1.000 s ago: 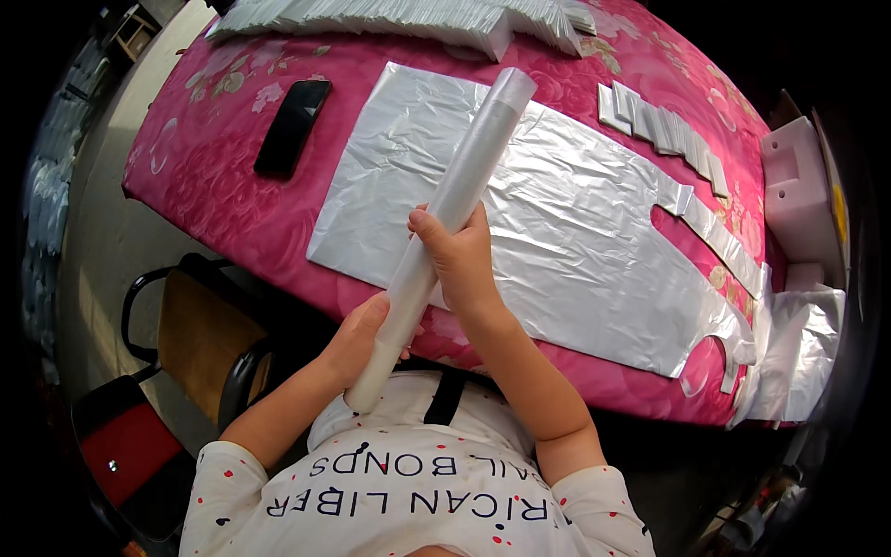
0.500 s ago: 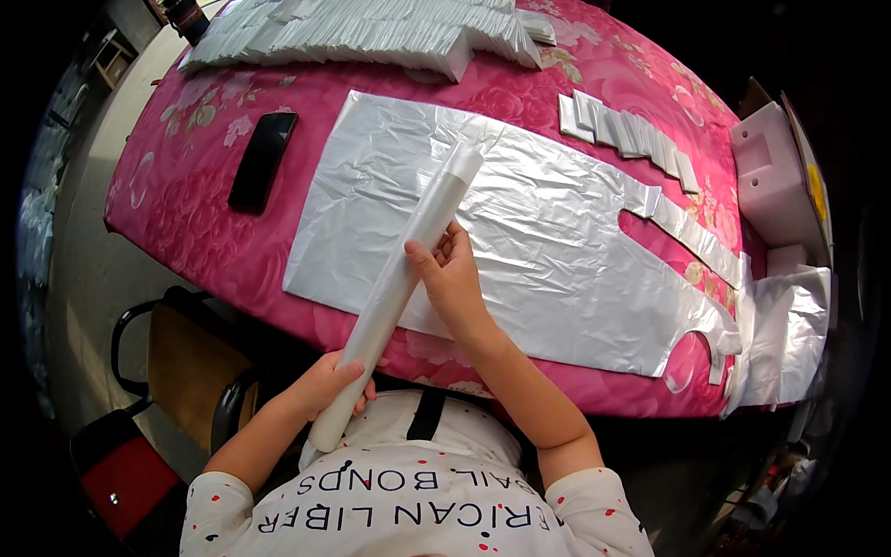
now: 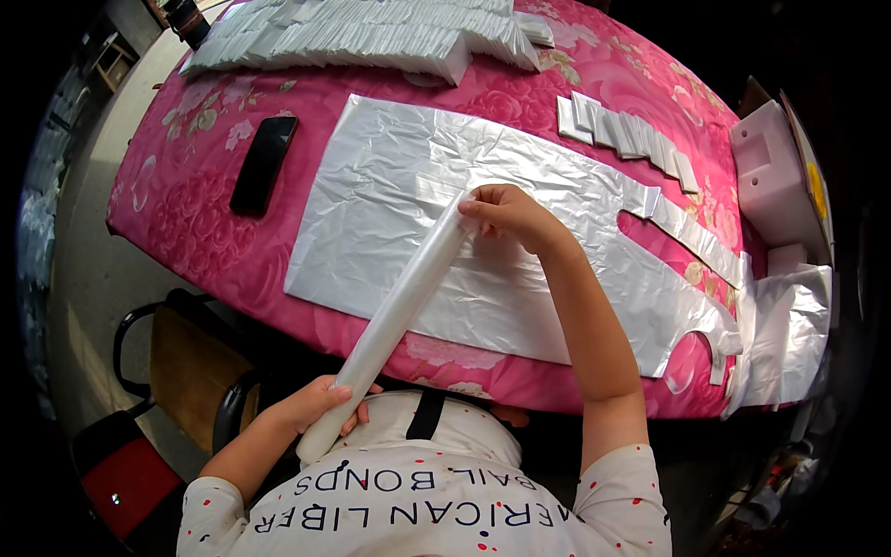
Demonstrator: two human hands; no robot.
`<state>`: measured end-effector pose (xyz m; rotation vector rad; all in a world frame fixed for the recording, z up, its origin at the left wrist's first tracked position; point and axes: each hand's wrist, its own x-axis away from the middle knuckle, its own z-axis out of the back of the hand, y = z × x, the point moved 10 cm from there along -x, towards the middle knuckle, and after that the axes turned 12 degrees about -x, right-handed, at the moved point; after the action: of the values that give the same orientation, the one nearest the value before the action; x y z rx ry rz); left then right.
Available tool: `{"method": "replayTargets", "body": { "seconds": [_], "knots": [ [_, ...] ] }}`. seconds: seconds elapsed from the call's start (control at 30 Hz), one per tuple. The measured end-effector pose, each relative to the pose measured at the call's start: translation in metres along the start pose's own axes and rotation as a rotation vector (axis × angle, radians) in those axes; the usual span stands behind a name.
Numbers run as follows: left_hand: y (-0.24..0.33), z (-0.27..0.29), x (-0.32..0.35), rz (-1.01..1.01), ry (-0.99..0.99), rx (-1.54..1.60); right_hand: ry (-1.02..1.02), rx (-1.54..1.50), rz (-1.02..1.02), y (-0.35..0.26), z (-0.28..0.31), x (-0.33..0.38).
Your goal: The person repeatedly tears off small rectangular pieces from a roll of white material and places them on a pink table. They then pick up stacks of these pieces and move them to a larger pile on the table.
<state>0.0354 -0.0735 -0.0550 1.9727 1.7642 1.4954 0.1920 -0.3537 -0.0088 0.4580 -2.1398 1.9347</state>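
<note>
Plastic film rolled into a long pale tube [image 3: 397, 320] slants up from the person's lap. Left hand [image 3: 320, 408] has its grip closed around the lower end; right hand [image 3: 506, 212] pinches the upper end over the counter [image 3: 186, 200] with pink floral cloth. Beneath lies a flat silvery plastic sheet [image 3: 520, 241]. Farther are a black phone [image 3: 264, 164], folded white pieces [image 3: 626, 139] and stacked packs [image 3: 371, 37].

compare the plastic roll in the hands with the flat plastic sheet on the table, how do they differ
The rolled plastic is wound into a long narrow tube; the flat sheet lies spread out wide. The roll is held slanting above the table's near edge, left hand at its bottom end and right hand at its top; the sheet rests on the pink floral tablecloth. Both are thin, silvery translucent plastic.
</note>
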Motion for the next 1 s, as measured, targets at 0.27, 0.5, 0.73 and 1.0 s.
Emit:
{"method": "replayTargets", "body": {
  "seconds": [0.27, 0.5, 0.73, 1.0],
  "knots": [
    [0.001, 0.001, 0.003, 0.049, 0.005, -0.04, 0.221, 0.046, 0.098, -0.002, 0.048, 0.013],
    [-0.027, 0.028, 0.039, 0.3, 0.027, -0.307, 0.678, 0.065, 0.304, 0.007, 0.265, 0.094],
    [0.051, 0.01, 0.023, 0.25, -0.087, -0.946, 0.702, 0.159, 0.398, -0.002, 0.26, 0.112],
    [0.193, -0.083, -0.083, -0.569, 0.284, -1.987, 0.425, 0.134, 0.308, -0.014, 0.162, 0.052]
  ]
}}
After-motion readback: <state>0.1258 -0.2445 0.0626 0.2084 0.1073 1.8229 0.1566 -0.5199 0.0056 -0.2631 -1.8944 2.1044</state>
